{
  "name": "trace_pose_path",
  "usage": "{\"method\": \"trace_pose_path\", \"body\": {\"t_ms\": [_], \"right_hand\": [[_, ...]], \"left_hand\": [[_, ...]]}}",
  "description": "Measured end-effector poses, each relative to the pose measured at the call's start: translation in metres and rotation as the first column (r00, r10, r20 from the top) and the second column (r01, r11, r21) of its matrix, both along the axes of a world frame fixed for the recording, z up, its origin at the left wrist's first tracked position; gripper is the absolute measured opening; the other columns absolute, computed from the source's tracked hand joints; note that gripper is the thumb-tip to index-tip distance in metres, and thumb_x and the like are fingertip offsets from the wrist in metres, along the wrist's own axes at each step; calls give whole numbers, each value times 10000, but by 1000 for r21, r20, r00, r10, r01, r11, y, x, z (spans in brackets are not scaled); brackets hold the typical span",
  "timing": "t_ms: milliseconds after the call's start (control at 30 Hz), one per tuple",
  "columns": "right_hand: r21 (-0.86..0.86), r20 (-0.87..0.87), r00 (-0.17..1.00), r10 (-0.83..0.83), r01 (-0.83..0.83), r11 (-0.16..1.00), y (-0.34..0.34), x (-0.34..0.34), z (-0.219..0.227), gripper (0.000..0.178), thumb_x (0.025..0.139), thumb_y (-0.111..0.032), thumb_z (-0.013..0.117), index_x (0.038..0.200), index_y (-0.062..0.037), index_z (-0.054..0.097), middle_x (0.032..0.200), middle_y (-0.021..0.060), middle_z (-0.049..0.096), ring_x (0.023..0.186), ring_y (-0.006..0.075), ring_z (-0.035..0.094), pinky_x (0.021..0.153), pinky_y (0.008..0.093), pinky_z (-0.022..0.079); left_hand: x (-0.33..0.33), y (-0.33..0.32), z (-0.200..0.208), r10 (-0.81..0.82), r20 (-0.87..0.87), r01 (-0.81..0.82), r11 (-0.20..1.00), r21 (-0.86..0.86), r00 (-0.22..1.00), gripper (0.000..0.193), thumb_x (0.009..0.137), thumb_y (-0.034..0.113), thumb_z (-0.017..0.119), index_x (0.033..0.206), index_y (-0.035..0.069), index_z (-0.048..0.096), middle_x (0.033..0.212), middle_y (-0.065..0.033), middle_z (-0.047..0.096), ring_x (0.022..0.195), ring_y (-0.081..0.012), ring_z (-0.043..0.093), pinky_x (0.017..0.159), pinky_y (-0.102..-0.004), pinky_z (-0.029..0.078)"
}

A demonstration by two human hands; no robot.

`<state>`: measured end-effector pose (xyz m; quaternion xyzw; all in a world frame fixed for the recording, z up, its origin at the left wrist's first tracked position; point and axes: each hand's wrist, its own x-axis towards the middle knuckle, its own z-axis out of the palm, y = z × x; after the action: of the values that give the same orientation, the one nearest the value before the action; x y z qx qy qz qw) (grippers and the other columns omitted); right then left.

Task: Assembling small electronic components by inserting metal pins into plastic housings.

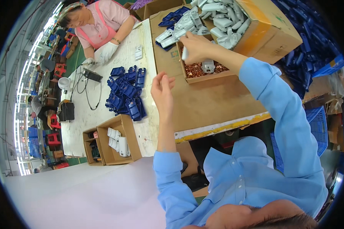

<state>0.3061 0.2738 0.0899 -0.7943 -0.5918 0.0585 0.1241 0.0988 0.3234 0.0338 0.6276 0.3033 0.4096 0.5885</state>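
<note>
My right hand (pixel 198 49) reaches over a shallow cardboard box (pixel 208 78) of small copper-coloured metal pieces (pixel 192 71). Its fingers are closed on a white plastic housing (pixel 185 54), mostly hidden by the hand. A grey-white housing (pixel 208 66) rests on the metal pieces below my wrist. Just beyond my fingertips lies a pile of white housings (pixel 187 23) with some blue ones (pixel 173 17). My left hand (pixel 163 90) hovers over the table's left part, its fingers loosely bent and apart, holding nothing.
A large carton (pixel 271 32) of white shells stands at the back right, beside heaped blue parts (pixel 304 38). Left are stacked blue housings (pixel 126 89), a divided cardboard box (pixel 120 152) and a cabled black device (pixel 91 75). A gloved co-worker (pixel 103 30) works across the table.
</note>
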Motion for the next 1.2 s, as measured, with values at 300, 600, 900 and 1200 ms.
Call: {"method": "trace_pose_path", "body": {"t_ms": [300, 600, 900, 1200], "right_hand": [[352, -243, 754, 611, -518, 779, -83, -82, 19, 659, 723, -269, 757, 1225, 30, 454, 1295, 206, 465, 1190, 349, 491, 976, 390, 428], [151, -275, 957, 87, -47, 987, -21, -5, -27, 222, 805, -86, 570, 1002, -10, 637, 1050, 203, 648, 988, 362, 621, 818, 439, 507], [-67, 82, 997, -15, 20, 998, 34, 3, -72, 208, 777, -7, 593, 983, 0, 629, 1080, 188, 649, 1018, 370, 630, 794, 470, 536], [-120, 82, 992, -92, 102, 988, 36, -1, -72, 213, 770, -3, 620, 982, 12, 623, 1080, 207, 644, 1019, 388, 626, 806, 477, 533]], "left_hand": [[-41, -47, 5, -219, 265, 331, 782, -528, 939, 266, 980, 206, 513, 1172, 25, 541, 968, -61, 605, 897, -170, 606, 751, -308, 513], [-80, -137, -27, 3, 241, 145, 792, -593, 971, 203, 958, 132, 547, 1137, 35, 545, 871, -63, 622, 734, -169, 631, 652, -306, 531], [-86, -237, -72, -163, 171, 235, 736, -635, 972, 124, 958, 137, 543, 1029, 36, 559, 781, -27, 608, 599, -92, 591, 527, -230, 476], [-94, -279, -96, -156, -70, 107, 880, -462, 985, 145, 945, 168, 589, 998, 34, 587, 822, 1, 600, 696, -45, 522, 600, -206, 427]]}}
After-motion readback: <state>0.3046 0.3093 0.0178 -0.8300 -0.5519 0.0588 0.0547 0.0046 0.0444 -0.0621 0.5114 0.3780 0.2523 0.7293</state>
